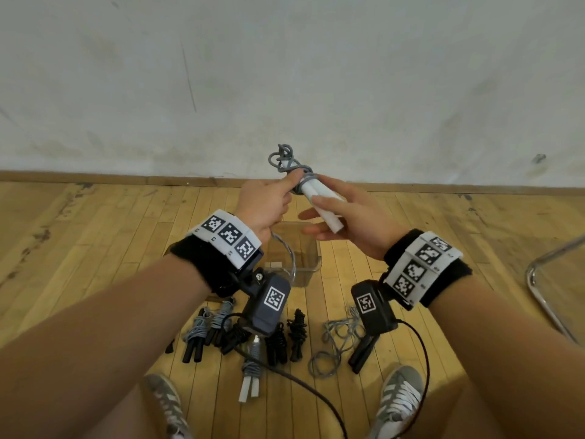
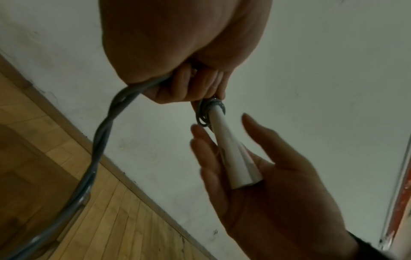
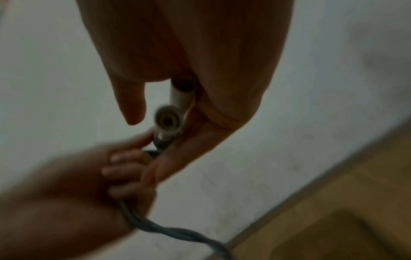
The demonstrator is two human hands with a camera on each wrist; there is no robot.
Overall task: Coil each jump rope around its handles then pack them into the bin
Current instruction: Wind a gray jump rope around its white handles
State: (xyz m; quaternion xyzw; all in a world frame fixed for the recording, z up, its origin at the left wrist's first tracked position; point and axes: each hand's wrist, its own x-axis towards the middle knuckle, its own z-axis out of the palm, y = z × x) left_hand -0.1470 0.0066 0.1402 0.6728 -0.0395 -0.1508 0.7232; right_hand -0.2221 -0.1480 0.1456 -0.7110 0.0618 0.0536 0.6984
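Observation:
A pair of white handles [image 1: 321, 209] lies across the straight fingers of my right hand [image 1: 351, 217], thumb stretched out beside them. Grey rope [image 1: 303, 179] is wound a few turns round their far end, with a tangle of rope above. My left hand [image 1: 266, 201] grips the twisted grey rope right at those turns; a slack loop [image 1: 289, 258] hangs from it towards the clear bin [image 1: 317, 248] on the floor below. The left wrist view shows the handles [image 2: 231, 149] on the right hand [image 2: 266, 193] and the rope [image 2: 100, 140]. The right wrist view is blurred.
On the wooden floor by my feet lie several coiled ropes: black-handled grey ones [image 1: 202, 331], black ones [image 1: 296, 331], a white-handled one [image 1: 250, 375]. A loose grey rope [image 1: 335, 340] lies to their right. A metal chair leg [image 1: 544, 286] stands at right; a wall is just ahead.

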